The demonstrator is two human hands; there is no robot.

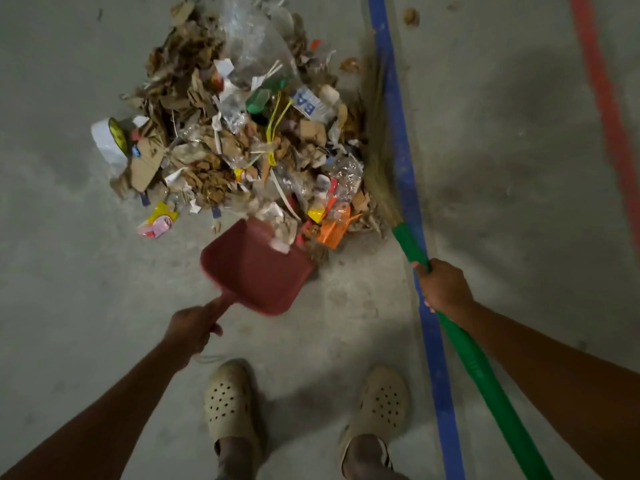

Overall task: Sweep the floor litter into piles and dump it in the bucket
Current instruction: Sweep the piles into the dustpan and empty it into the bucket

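text: blue letters, likely "BA", upside down | on: white wrapper (309,106) in litter pile (221,157) | print on white roll (106,145): too blurred

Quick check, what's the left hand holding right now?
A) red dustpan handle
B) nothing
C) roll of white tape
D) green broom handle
A: the left hand grips the handle of the red dustpan, whose mouth is at the near edge of the litter pile; the green broom handle is in the right hand.
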